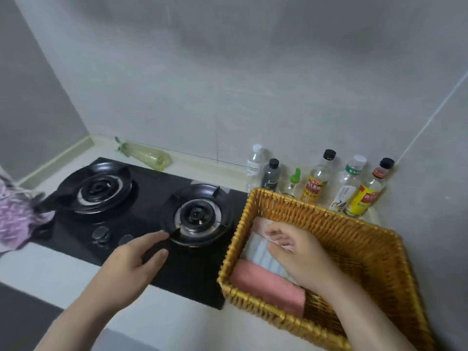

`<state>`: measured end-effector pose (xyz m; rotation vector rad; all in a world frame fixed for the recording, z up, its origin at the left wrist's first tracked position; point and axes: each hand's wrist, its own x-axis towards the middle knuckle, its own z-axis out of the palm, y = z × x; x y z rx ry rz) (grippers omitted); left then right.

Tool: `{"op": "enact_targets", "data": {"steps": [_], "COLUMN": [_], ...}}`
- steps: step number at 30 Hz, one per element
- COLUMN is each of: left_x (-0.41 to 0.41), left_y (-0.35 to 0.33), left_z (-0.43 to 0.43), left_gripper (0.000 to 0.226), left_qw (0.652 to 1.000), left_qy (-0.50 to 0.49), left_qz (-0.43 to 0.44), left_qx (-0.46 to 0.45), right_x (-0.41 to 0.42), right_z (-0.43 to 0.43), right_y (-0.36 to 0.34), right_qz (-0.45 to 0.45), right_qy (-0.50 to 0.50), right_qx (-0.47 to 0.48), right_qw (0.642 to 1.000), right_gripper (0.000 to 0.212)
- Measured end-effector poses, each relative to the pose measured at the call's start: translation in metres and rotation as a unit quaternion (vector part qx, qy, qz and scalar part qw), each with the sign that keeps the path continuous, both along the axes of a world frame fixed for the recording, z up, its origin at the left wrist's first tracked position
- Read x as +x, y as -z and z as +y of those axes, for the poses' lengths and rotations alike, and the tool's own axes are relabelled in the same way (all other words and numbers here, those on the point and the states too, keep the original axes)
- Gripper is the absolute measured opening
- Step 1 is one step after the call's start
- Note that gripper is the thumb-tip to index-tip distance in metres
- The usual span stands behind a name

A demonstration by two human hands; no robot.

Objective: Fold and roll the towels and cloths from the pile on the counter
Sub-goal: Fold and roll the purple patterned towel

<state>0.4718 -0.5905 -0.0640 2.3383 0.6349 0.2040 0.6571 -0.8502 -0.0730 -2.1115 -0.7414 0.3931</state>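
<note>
Right hand [301, 254] inside basket [235, 244], fingers loosely bent over striped roll [260, 252], likely seating it beside pink roll [268, 285]. Pinching or only pressing: cannot tell. Left hand [131, 269] relaxed, empty, over hob [177, 279]. Purple pile [15, 216] waits far left of it.

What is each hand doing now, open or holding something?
Left hand: open, holding nothing.
Right hand: in the basket, fingers curled over a towel; grip cannot be told.
</note>
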Motion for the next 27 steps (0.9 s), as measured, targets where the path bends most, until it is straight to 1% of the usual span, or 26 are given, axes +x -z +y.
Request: {"op": "enact_targets", "data": {"steps": [3, 6, 9, 14, 17, 19, 22, 27], "left_x": [-0.054, -0.099, -0.173, -0.299, -0.367, -0.407, -0.455, -0.510], "left_y": [-0.002, -0.004, -0.008, -0.011, -0.007, -0.003, 0.000, 0.007], "left_z": [0.019, 0.031, 0.048, 0.067, 0.072, 0.072, 0.070, 0.072], "left_gripper": [0.029, 0.025, 0.022, 0.033, 0.032, 0.026, 0.019, 0.024], "left_qw": [0.999, 0.997, 0.990, 0.975, 0.962, 0.955, 0.944, 0.919], "left_qy": [-0.047, -0.076, -0.138, -0.217, -0.264, -0.287, -0.319, -0.384], "left_qz": [0.004, 0.018, 0.016, 0.043, 0.060, 0.063, 0.069, 0.081], "left_qx": [0.009, 0.002, -0.004, 0.025, 0.034, 0.039, 0.045, 0.044], "right_x": [-0.034, -0.064, -0.107, -0.171, -0.205, -0.226, -0.254, -0.287], "right_z": [0.034, 0.057, 0.089, 0.138, 0.159, 0.172, 0.194, 0.234], "right_y": [-0.015, -0.022, -0.029, -0.036, -0.040, -0.043, -0.044, -0.047], "right_qz": [-0.034, -0.042, -0.060, -0.103, -0.117, -0.130, -0.148, -0.165], "right_qy": [-0.043, -0.057, -0.111, -0.172, -0.207, -0.228, -0.258, -0.301], "right_qx": [-0.013, -0.014, -0.035, -0.049, -0.059, -0.066, -0.074, -0.089], "right_qw": [0.998, 0.997, 0.991, 0.978, 0.970, 0.963, 0.952, 0.935], "right_gripper": [0.028, 0.028, 0.028, 0.031, 0.026, 0.026, 0.024, 0.022]}}
